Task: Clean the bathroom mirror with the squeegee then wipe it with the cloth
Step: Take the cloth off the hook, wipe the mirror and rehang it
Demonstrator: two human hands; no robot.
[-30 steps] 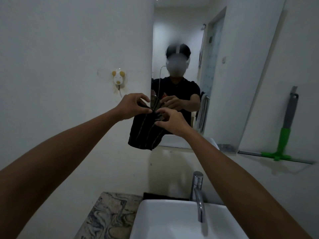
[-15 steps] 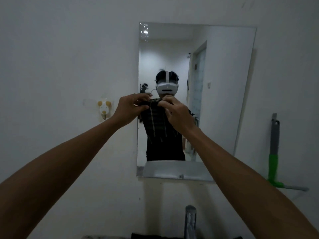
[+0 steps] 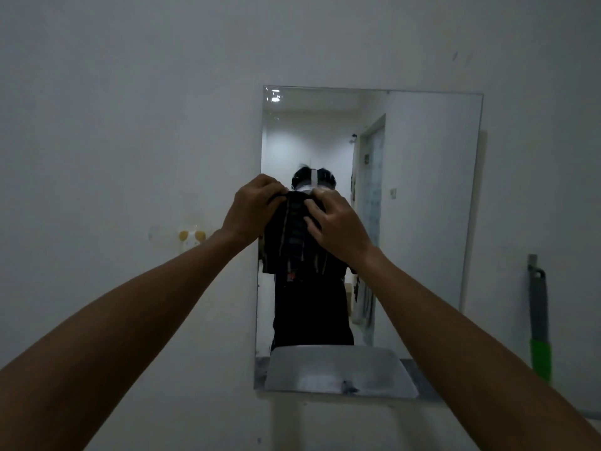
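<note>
The dark striped cloth [image 3: 294,236] hangs in front of the mirror [image 3: 422,196], its top edge pinched in both your grips. Your left hand [image 3: 252,209] holds the left corner; your right hand [image 3: 338,222] holds the right, fingers spread over the fabric. The squeegee [image 3: 539,320] hangs on the wall at far right.

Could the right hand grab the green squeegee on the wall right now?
Probably not right away: the right hand is busy gripping the dark cloth with the left hand. Nothing blocks the squeegee.
</note>
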